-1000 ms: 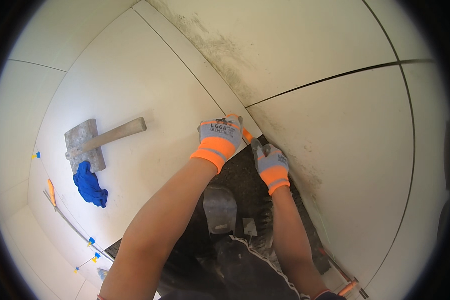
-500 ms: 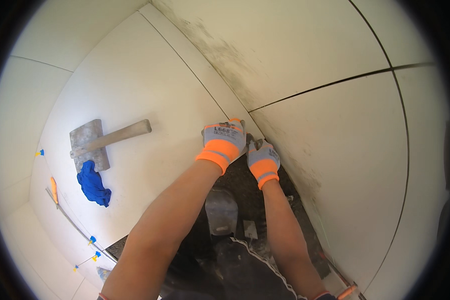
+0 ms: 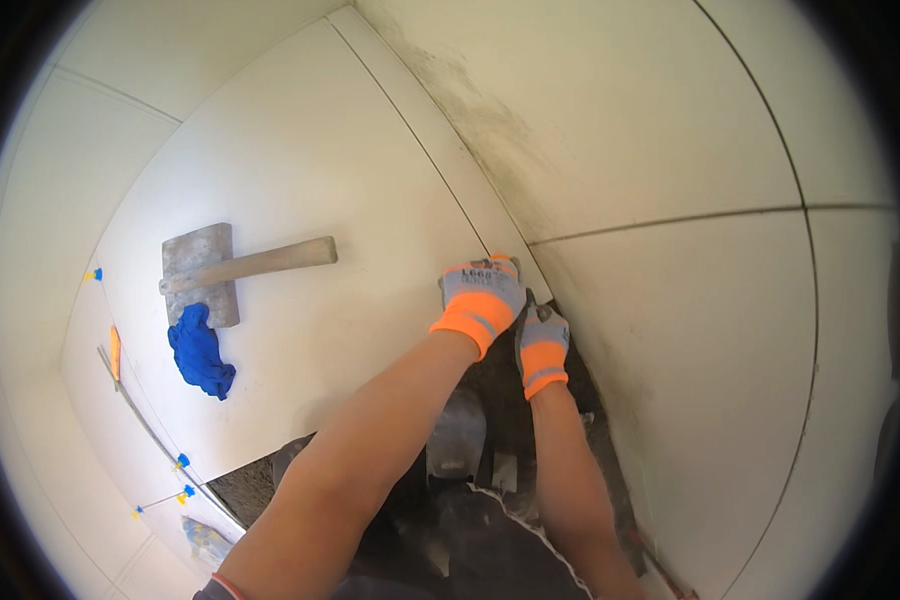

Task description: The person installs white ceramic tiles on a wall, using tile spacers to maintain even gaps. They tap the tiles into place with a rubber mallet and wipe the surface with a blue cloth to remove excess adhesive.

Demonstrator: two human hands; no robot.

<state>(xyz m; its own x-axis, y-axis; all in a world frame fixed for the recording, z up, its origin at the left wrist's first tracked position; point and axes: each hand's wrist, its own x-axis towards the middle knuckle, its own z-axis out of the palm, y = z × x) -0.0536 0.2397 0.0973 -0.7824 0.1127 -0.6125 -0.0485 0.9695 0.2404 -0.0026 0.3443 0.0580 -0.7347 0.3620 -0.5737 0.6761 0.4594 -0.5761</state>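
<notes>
My left hand, in a grey and orange work glove, rests on the near right part of a large white floor tile, by the seam with a narrow tile strip. Its back faces up and hides most of the fingers. Just right of it and a little lower, my right hand, gloved alike, is closed at the near end of the strip beside the wall. What its fingers hold is hidden. Dark rough ground shows below the tile edge, between my forearms.
A mallet with a wooden handle and broad grey head lies on the tile, a blue cloth against it. White wall tiles rise on the right. Blue and yellow tile clips and an orange-handled tool are at left.
The view has shifted, so tile, mallet and hands appear farther right. Both hands stay close together at the tile's near right corner, with little movement against it.
</notes>
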